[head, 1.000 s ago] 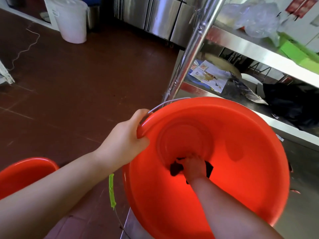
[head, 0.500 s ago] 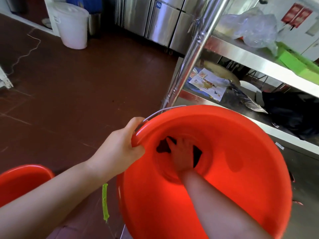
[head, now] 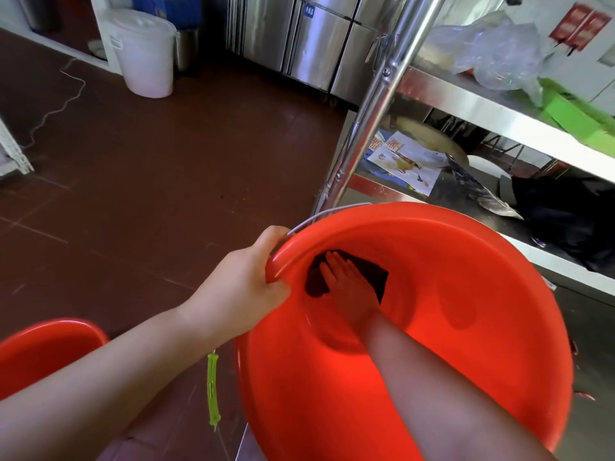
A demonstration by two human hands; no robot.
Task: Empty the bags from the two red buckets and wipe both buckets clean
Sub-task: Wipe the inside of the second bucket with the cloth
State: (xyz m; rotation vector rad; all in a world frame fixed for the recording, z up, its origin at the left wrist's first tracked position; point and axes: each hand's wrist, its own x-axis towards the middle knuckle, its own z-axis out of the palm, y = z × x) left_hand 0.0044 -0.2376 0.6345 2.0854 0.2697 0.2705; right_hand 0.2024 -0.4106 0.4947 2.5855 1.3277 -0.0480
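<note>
A large red bucket fills the lower right, tilted with its mouth toward me. My left hand grips its near-left rim, fingers curled over the edge beside the wire handle. My right hand is deep inside, fingers straight, pressing a dark cloth flat against the far-left inner wall near the bottom. No bag shows inside this bucket. A second red bucket stands on the floor at the lower left, only its rim and part of its wall in view.
A steel shelf rack rises just behind the bucket, with papers, a black bag and plastic bags on its shelves. A green strip hangs below my left forearm. A white bin and steel cabinets stand across the brown tiled floor.
My right hand has slid the cloth from the near side of the bucket's bottom up onto the far-left wall. My left hand keeps its grip on the rim.
</note>
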